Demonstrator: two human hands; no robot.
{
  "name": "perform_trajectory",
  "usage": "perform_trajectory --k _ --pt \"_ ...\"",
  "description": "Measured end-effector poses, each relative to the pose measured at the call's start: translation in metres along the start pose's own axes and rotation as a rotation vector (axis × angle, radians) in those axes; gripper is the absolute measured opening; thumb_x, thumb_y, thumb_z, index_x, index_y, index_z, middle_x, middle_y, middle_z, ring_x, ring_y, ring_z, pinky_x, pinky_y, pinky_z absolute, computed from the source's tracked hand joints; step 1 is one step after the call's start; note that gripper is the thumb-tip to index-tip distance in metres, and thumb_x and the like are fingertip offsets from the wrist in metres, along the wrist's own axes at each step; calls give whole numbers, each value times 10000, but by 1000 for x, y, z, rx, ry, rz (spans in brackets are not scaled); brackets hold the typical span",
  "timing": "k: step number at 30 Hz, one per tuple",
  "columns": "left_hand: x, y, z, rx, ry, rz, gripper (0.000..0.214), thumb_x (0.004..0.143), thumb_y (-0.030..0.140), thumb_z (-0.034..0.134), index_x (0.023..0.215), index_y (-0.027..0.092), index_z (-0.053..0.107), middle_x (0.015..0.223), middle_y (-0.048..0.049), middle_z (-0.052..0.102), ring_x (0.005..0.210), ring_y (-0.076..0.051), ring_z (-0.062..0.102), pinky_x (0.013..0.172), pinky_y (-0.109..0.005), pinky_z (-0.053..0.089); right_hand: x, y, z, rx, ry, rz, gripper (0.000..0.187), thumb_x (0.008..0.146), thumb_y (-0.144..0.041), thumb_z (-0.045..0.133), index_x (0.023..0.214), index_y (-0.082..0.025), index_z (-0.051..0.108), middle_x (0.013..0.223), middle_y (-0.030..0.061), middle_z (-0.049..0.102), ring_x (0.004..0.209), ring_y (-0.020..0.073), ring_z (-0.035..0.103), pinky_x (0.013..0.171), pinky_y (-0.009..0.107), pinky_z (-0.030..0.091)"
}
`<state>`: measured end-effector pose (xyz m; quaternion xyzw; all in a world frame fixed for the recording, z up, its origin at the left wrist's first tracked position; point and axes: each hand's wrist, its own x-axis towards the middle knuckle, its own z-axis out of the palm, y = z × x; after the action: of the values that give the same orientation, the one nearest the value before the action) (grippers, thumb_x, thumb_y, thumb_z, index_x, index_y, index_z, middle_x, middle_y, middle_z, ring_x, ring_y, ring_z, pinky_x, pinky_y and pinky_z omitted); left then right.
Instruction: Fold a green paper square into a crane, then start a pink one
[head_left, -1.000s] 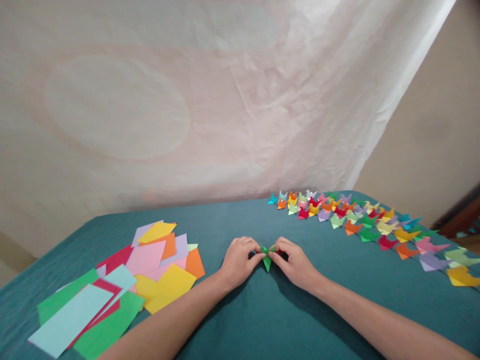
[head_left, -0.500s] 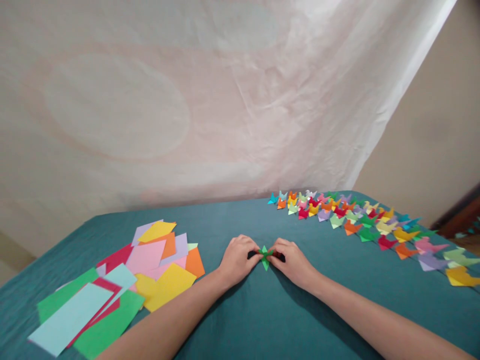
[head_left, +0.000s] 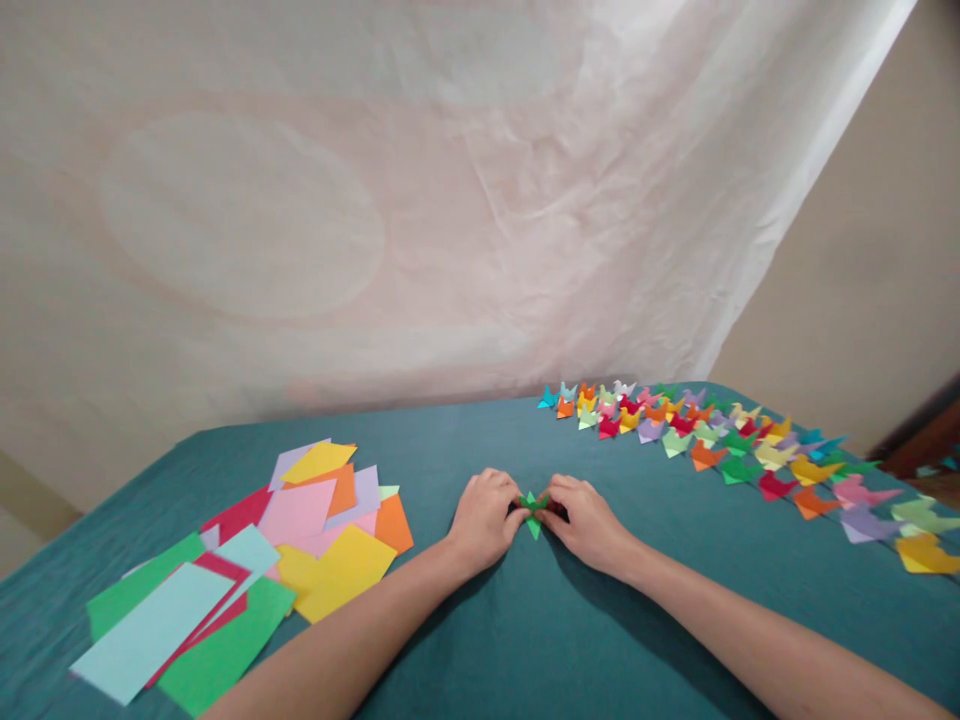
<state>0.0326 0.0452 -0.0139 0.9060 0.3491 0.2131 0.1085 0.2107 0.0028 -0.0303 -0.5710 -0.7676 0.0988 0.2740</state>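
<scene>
A small green folded paper piece (head_left: 533, 522) is held between my two hands over the middle of the table, its pointed tips showing above and below the fingers. My left hand (head_left: 487, 515) pinches its left side between thumb and fingers. On the right side, my right hand (head_left: 583, 520) grips it the same way. The fingertips cover both sides of the piece, so the folds there are hidden.
Loose coloured paper sheets (head_left: 341, 575) lie in an overlapping pile on the left. Several rows of small folded paper birds (head_left: 739, 470) stand at the right on the dark green tablecloth (head_left: 450, 440). A pale cloth (head_left: 420, 220) hangs behind the table.
Both hands keep their pinch on the green paper, and its upper tip looks slightly shorter. The whole view has shifted slightly.
</scene>
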Motion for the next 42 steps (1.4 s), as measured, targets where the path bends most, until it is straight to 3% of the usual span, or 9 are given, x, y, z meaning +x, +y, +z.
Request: perform_trajectory --k 9,16,23,37,42 --pt "-4 -10 0 -141 1 -24 135 756 300 649 858 212 649 885 -27 611 888 -197 520 798 -308 388 -2 7 -2 162 -25 -33 56 791 -252 594 804 -200 611 787 6 560 731 150 527 682 278 389" --pt "-5 -6 -8 -235 -11 0 341 713 346 683 1014 210 598 987 -48 594 961 -217 507 867 -341 387 -9 4 -11 285 31 -48 287 745 -277 639 1014 -199 575 926 45 561 864 183 529 766 319 431" --pt "-6 -8 -7 -322 12 7 537 679 280 703 1164 199 487 1080 -68 570 1009 -224 496 901 -370 390 -10 5 -9 314 50 -60 517 736 -252 641 1214 -222 446 1053 67 577 999 217 513 878 391 408" --pt "-6 -8 -4 -332 17 6 557 683 220 672 1195 192 456 1049 -59 584 997 -215 507 913 -369 392 -8 4 -4 220 41 -92 511 721 -272 662 1191 -216 471 1066 73 609 989 228 524 856 387 397" --pt "-6 -8 -4 -352 37 15 473 709 134 596 1164 195 483 1039 -61 590 1009 -209 514 934 -373 387 -8 4 -6 250 94 -128 373 746 -241 631 1101 -205 526 1056 79 591 974 222 520 838 374 412"
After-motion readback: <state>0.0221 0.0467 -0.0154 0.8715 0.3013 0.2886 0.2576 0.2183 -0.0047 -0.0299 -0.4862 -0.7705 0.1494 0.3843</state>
